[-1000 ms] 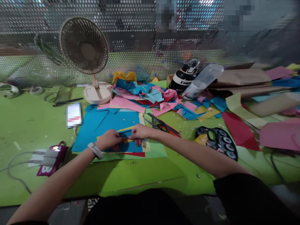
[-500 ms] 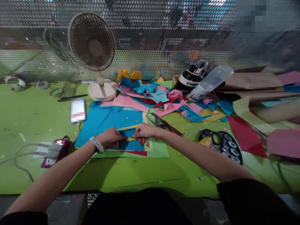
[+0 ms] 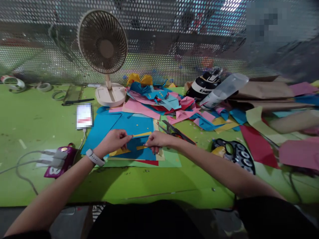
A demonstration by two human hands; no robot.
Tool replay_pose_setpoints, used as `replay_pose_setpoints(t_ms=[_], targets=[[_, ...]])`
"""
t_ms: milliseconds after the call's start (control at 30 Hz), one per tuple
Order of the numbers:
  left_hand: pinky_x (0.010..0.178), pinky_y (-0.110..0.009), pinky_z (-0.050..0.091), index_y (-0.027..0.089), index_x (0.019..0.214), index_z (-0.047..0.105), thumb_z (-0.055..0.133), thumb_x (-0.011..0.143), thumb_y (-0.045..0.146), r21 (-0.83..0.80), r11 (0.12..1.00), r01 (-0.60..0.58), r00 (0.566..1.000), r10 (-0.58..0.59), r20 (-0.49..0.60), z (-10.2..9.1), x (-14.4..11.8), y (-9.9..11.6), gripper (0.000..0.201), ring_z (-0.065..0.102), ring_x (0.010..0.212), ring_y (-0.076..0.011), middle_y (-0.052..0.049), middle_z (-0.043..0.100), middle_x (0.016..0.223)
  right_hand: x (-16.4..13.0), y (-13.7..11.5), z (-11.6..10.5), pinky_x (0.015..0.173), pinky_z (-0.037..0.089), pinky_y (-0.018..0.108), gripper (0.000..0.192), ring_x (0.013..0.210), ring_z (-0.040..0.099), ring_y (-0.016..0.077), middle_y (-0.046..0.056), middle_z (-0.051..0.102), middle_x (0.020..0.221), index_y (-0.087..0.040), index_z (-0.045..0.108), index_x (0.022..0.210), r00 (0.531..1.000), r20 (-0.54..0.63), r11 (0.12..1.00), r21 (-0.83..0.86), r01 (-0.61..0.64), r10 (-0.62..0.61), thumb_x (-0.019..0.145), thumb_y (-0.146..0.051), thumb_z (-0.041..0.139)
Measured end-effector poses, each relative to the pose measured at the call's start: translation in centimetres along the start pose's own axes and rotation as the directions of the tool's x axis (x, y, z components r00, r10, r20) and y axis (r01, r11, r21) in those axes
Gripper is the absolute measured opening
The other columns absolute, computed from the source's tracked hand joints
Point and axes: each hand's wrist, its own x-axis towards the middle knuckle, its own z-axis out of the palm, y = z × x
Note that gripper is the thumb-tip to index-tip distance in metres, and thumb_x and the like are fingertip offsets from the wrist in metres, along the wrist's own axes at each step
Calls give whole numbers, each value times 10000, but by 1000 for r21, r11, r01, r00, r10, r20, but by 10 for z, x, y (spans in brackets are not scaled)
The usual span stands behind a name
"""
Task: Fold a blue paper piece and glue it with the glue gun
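Observation:
Over a stack of coloured paper, its top sheet blue (image 3: 139, 122), both of my hands are close together. My right hand (image 3: 159, 140) is closed in a pinch at the right end of a short yellow paper strip (image 3: 141, 147). My left hand (image 3: 116, 141), with a pale watch band on its wrist, has thumb and index finger brought together; what they hold, if anything, is too small to make out. Its fingertips are at the left end of another yellow strip (image 3: 142, 134). More yellow paper (image 3: 120, 151) shows beneath the left hand.
Scissors (image 3: 175, 131) lie right of the stack, with a black palette-like tray (image 3: 240, 154) farther right. Behind are a paper heap (image 3: 152, 99), a fan (image 3: 111, 94) and bottles (image 3: 224, 91). A phone (image 3: 84, 116) and a purple power bank (image 3: 62, 161) with cables are at left.
My left hand has moved up from the lower yellow strip to the upper one, and its fingers have shifted into a pinch. My right hand stays at about the same place. The view has shifted slightly.

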Motion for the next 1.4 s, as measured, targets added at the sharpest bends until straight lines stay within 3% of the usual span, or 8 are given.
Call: replay_pose_setpoints(t_ms=[133,233,600,700,800,933,1100,1400], targets=[[1017,-386,425,173,1134,623,456,905,275,363,848,-386,895,439,-75,1,-7,-18,301,535,1224,-226,-104,634,1258,-1,-1,3,381,411,166,347,362,568,83,-2,642,460,-140,579,559,1000,15,1000,18,-15,15,735,-403,720],[1097,-399,350,155,1358,448,368,921,149,517,751,-410,886,463,29,15,-8,-40,444,347,1370,-208,-119,427,1460,-4,-7,9,372,395,171,379,349,560,86,-7,622,430,-144,568,527,998,48,999,-6,-47,47,747,-420,707],[1128,-431,298,104,1386,389,333,895,63,682,601,-417,861,502,84,30,-6,-58,496,293,1390,-210,-151,389,1475,2,-17,24,422,414,201,495,344,544,98,-5,589,407,-169,539,490,997,42,985,-164,-51,59,723,-587,666],[1121,-440,313,124,1399,381,348,892,69,674,610,-417,853,519,58,32,-6,-61,510,299,1389,-209,-150,401,1468,-4,-20,34,470,415,206,400,425,592,118,-6,610,463,-179,545,548,995,-95,953,-302,1,-31,809,-473,619],[1117,-441,323,129,1407,375,358,880,56,661,615,-431,843,535,51,32,-7,-61,532,309,1386,-210,-151,403,1466,-12,-19,46,571,416,230,180,650,658,167,21,694,688,-190,633,790,904,-322,820,-570,51,-281,824,-366,625],[1119,-437,323,139,1412,362,383,892,84,658,617,-433,841,540,47,33,-8,-62,523,306,1389,-208,-135,399,1474,-13,-5,59,660,426,263,257,878,640,192,67,662,1073,-228,606,1138,765,-277,624,-756,200,-581,897,-287,542],[1121,-424,321,123,1400,374,367,900,72,687,590,-425,835,548,46,34,-10,-59,503,298,1394,-211,-134,396,1479,-2,9,65,755,438,250,233,894,613,156,51,644,1004,-228,691,992,655,-305,631,-697,341,-691,941,-343,495],[875,-392,517,174,1057,625,474,889,163,503,795,-340,866,473,-163,28,-19,-35,227,605,1052,-231,-112,652,1153,0,-12,57,603,358,254,243,728,593,145,15,664,844,-206,662,881,817,-399,850,-491,194,-417,888,-428,564]])
